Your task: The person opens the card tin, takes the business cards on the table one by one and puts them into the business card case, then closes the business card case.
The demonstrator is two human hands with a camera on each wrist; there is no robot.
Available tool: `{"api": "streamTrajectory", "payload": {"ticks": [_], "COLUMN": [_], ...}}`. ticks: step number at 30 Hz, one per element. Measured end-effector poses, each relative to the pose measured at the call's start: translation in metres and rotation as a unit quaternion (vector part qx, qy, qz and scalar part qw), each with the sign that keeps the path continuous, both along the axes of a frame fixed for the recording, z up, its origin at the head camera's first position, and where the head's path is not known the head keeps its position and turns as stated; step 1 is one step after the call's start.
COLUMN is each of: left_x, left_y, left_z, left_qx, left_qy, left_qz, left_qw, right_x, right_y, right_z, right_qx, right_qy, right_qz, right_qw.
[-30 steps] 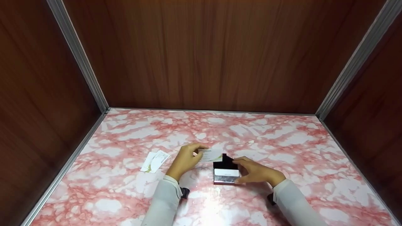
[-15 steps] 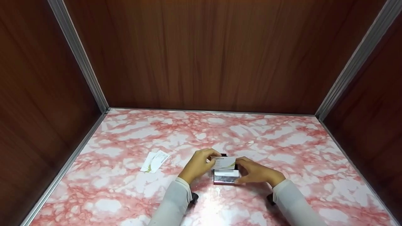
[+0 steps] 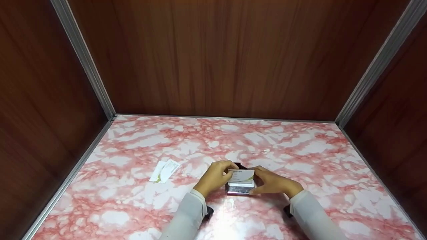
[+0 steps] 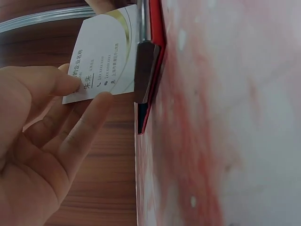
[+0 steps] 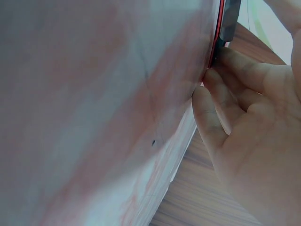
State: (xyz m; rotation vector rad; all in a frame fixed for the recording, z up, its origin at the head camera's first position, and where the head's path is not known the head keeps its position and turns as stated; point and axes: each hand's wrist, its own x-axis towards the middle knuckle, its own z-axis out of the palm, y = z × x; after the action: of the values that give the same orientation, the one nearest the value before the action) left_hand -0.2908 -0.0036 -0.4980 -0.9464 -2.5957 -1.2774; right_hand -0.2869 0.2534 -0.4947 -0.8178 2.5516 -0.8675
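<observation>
Left hand (image 3: 215, 176) pinches a white card (image 3: 243, 176) between thumb and fingers, holding it tilted above the card case (image 3: 240, 190); contact at the card's lower edge cannot be told. Right hand (image 3: 275, 182) grips the case at its 3 o'clock side. Two overlapping cards (image 3: 169, 170) lie flat on desk (image 3: 115, 218), between 9 and 10 o'clock from case (12 = far side).
</observation>
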Motion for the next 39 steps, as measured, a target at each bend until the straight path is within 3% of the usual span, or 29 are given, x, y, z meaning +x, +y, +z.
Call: {"api": "streamTrajectory", "payload": {"ticks": [14,21,29,39], "left_x": [0.003,0.005,0.008,0.012], "left_y": [0.002,0.001,0.006,0.005], "left_z": [0.000,0.003,0.004,0.003], "left_qx": [-0.046,-0.065,-0.108,-0.148], "left_qy": [0.011,-0.003,0.048,0.076], "left_qz": [-0.012,-0.011,0.015,0.028], "left_qw": [0.9988,0.9978,0.9929,0.9856], "right_x": [0.001,0.000,0.000,0.000], "right_y": [-0.001,0.000,0.000,0.000], "right_z": [0.000,0.000,0.000,0.000], "right_qx": [0.000,0.007,0.009,0.008], "right_qy": [-0.007,-0.008,-0.006,-0.008], "right_qz": [-0.012,-0.011,-0.011,-0.010], "right_qw": [0.9999,0.9999,0.9999,0.9999]}}
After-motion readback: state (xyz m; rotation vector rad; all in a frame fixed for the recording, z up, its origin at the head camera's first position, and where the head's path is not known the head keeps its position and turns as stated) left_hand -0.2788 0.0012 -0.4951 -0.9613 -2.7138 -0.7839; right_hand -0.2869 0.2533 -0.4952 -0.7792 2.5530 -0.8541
